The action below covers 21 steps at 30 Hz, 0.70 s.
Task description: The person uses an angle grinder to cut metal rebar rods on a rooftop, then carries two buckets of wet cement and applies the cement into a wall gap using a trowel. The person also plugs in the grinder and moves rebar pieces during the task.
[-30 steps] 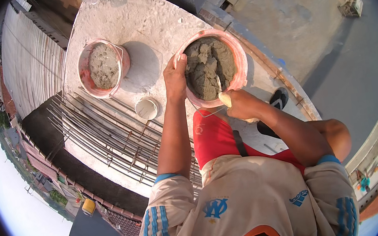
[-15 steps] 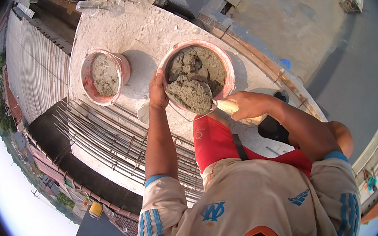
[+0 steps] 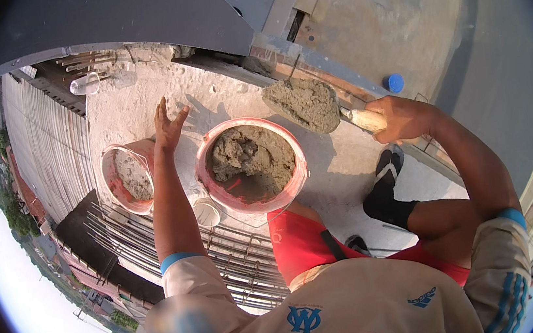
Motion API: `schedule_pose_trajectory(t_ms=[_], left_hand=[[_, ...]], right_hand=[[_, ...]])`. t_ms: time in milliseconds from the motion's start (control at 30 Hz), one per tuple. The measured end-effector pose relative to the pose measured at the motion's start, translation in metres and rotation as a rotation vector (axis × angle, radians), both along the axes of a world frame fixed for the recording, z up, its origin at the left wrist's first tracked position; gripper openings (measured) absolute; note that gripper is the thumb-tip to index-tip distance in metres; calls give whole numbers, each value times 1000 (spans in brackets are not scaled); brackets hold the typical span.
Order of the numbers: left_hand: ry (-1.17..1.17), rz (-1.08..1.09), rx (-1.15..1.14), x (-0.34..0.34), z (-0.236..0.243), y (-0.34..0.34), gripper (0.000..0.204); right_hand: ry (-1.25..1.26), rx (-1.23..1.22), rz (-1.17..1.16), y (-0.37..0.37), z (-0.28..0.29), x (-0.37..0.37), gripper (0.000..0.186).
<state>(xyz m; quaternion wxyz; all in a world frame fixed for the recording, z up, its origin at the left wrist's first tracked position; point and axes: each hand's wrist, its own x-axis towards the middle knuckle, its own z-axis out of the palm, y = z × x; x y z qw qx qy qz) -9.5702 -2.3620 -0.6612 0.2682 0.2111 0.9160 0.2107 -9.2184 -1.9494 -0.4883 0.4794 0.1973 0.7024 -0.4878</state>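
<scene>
My right hand (image 3: 401,117) grips the pale wooden handle of a trowel (image 3: 359,118). A heap of wet grey mortar (image 3: 309,104) covers its blade, held up to the right of a reddish bucket (image 3: 209,185). More mortar (image 3: 256,158) lies inside that bucket, with a hollow near its lower side. My left hand (image 3: 168,126) is raised with fingers spread, holding nothing, between this bucket and a second one. The second reddish bucket (image 3: 113,184), at the left, also contains mortar and is partly hidden behind my left forearm.
Steel reinforcing bars (image 3: 136,234) run below the buckets at the left. A clear plastic cup (image 3: 85,84) lies at the far left, and a small pale container (image 3: 206,211) stands beside the nearer bucket. A brick edge (image 3: 288,72) borders a lower floor with a blue bucket (image 3: 394,83).
My left hand has let go of the bucket's rim and moved left, its fingers opening. The loaded trowel has been lifted out of the bucket and carried to the right.
</scene>
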Motion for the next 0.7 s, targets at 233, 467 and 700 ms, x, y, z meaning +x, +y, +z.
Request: schedule_pose_trajectory(t_ms=[233,467,700], left_hand=[[-48,35,-447,4,-67,93,144],[-88,72,-373,8,-65,96,144],[-70,62,-406,6,-69,96,144]], right_hand=[[90,264,-193,18,-188,-8,53],[101,356,-80,-12,-360,-68,52],[-8,570,-72,-80,-412,-128,26]])
